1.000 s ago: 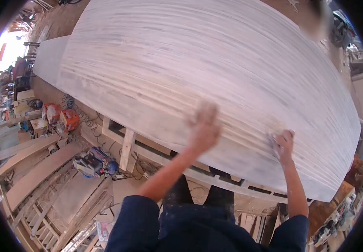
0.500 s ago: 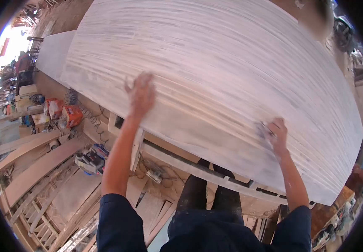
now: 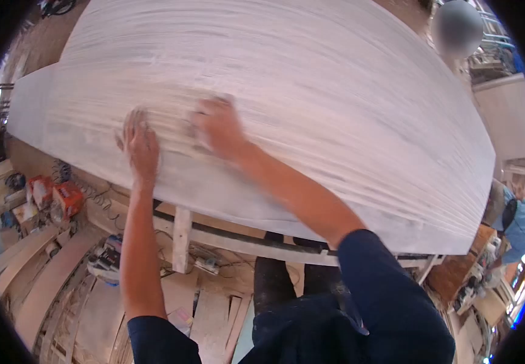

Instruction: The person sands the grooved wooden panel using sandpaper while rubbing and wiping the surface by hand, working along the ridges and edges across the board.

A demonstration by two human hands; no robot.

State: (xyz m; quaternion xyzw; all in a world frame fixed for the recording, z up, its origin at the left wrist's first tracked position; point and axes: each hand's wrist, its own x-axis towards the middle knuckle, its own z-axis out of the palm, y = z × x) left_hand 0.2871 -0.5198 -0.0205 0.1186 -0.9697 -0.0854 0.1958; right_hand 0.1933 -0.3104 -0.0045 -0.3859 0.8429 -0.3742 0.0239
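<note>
A large pale panel (image 3: 311,109) lies in front of me, its streaked face covered in long, slightly curved lines. My left hand (image 3: 139,145) rests on the panel near its front left, fingers stretched out and dusted white. Close by on its right is my right hand (image 3: 219,127), curled and blurred by motion against the streaked face. Something dark and thin seems to show at its fingertips, but the blur hides what it is.
The panel lies on a wooden frame (image 3: 182,239). Below left are orange boxes (image 3: 67,199), a coiled hose (image 3: 95,193), a power tool (image 3: 105,261) and curved wooden boards (image 3: 56,279). Another person in a blue shirt (image 3: 520,227) is at the far right.
My right hand has swept left across the panel, from its right part to beside my left hand. My left hand has moved left and slightly down in view; the view itself has shifted.
</note>
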